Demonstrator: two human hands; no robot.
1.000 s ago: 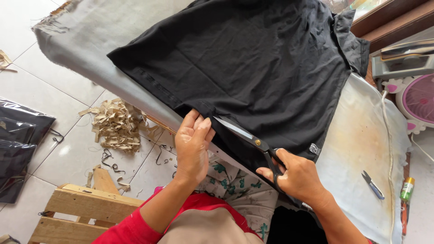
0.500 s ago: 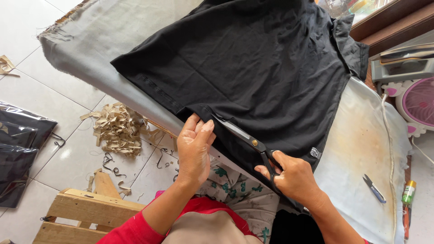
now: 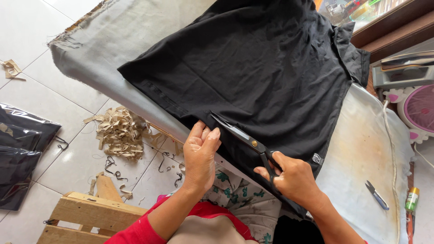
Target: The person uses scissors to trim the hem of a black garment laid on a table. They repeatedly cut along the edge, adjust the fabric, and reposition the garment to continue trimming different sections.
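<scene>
Scissors point(image 3: 246, 138) advanced along black shirt point(image 3: 262, 77) hem, between both hands

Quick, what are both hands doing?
Left hand: open, pressing the black shirt hem.
Right hand: closed on the scissors.

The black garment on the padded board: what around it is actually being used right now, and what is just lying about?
In use:
- black garment
- scissors, held in the right hand
- left hand, pressing the garment's hem
- padded board

Lying about:
- small snips
- pile of tan strips on the floor
- dark plastic bags
- wooden stool
</scene>
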